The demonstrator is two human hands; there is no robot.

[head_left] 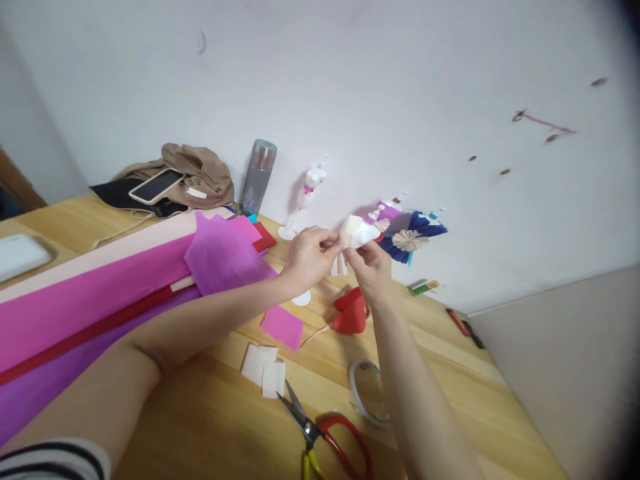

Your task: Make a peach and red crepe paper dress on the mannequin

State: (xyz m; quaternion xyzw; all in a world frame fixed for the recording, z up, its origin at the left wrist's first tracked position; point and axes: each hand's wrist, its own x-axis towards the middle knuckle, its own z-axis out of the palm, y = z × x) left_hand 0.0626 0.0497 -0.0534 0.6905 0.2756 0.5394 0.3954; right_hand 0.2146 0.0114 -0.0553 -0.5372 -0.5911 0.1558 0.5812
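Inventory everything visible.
Table: one, wooden, below
Device: one, white, left
Cloth: one, brown, left
Phone: one, black, left
Flask: one, grey, back
Sheets: several, purple, pink, left
Figure: one, white, back
Ornaments: several, blue, purple, right
Piece: one, white, held
Wrap: one, red, centre
Square: one, pink, centre
Slips: several, white, front
Scissors: one, red, yellow, front
Tape: one, white, front
Packets: several, mixed, right
Sleeve: one, striped, left
Left hand: one, bare, centre
Right hand: one, bare, centre

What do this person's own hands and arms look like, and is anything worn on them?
Both the left hand and the right hand are ungloved, with no ring, watch or bracelet visible. A white sleeve with black stripes shows on the left arm; no sleeve shows on the right.
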